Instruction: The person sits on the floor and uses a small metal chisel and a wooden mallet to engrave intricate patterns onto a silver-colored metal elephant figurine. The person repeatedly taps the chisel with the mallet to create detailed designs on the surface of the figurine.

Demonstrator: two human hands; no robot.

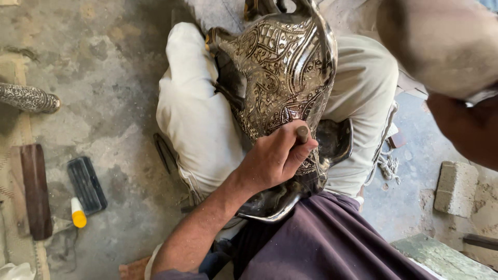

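Left hand (pixel 275 158) closed around a punch (pixel 302 135), best held steady against the engraved vessel (pixel 280 78); blurred right hand (pixel 456 119) raised, grip indiscernible.

the left hand (pixel 272 158) reaches forward from the lower left, forearm bare and angled up to the right, wrist bent slightly. its fingers curl into a closed grip, thumb pressed along the side. the right hand (pixel 446 46) is raised at the upper right, blurred; its grip cannot be made out.
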